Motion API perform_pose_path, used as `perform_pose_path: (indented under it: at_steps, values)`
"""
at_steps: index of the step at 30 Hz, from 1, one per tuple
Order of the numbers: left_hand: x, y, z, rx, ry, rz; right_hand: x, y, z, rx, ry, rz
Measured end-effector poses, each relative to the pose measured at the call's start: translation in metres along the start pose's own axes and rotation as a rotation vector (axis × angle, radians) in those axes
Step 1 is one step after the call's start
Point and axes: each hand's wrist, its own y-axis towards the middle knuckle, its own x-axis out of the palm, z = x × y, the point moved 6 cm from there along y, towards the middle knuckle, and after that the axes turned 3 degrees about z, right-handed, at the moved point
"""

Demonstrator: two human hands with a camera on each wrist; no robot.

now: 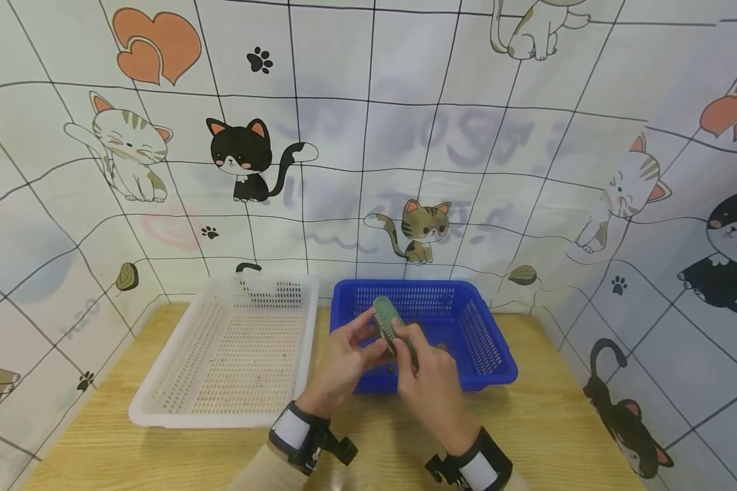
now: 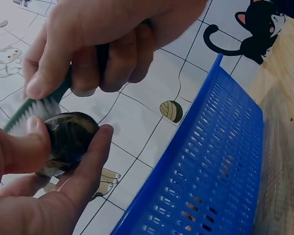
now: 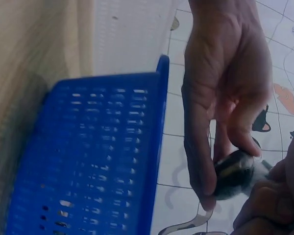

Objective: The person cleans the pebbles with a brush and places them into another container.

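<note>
My left hand [image 1: 342,361] pinches a dark, glossy, rounded clam-like shell [image 2: 73,139] with brownish streaks between thumb and fingers. A green brush [image 1: 385,315] with white bristles is gripped in my right hand [image 1: 432,382], its fingers curled round the handle. In the left wrist view the bristles meet the edge of the shell beside my left thumb. Both hands are over the near part of a blue perforated basket [image 1: 497,341]. From the head view the shell is mostly hidden behind fingers and brush.
Several small brownish things lie in the blue basket, partly hidden by my hands. To its left a white perforated basket [image 1: 310,327] has dark specks on its bottom. Both stand on a wooden table [image 1: 565,423], with a cat-patterned sheet [image 1: 331,136] behind and at the sides.
</note>
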Motion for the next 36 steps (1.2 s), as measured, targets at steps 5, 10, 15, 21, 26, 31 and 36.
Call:
perform_pose_path:
  at_steps: [5,10,15,21,26,31,36]
  values:
    - [0.001,0.002,0.002,0.012,0.014,-0.024,-0.004,0.008,0.014,0.118,0.021,-0.022]
    - [-0.002,0.002,0.010,0.028,-0.016,-0.035,-0.006,0.002,0.025,0.205,0.127,-0.062]
    - [-0.006,0.000,0.019,0.042,-0.044,-0.021,-0.005,-0.010,0.027,0.254,0.206,-0.081]
    - [-0.007,-0.001,0.024,0.050,-0.052,-0.003,-0.004,-0.016,0.023,0.246,0.252,-0.028]
    - [-0.009,0.000,0.024,0.060,-0.048,0.030,-0.003,-0.019,0.014,0.149,0.239,0.003]
    - [-0.009,0.001,0.021,0.061,-0.007,0.038,-0.002,-0.014,0.002,0.013,0.179,0.025]
    - [-0.003,-0.001,0.019,0.050,0.012,-0.004,-0.003,0.002,0.003,0.012,0.111,0.028]
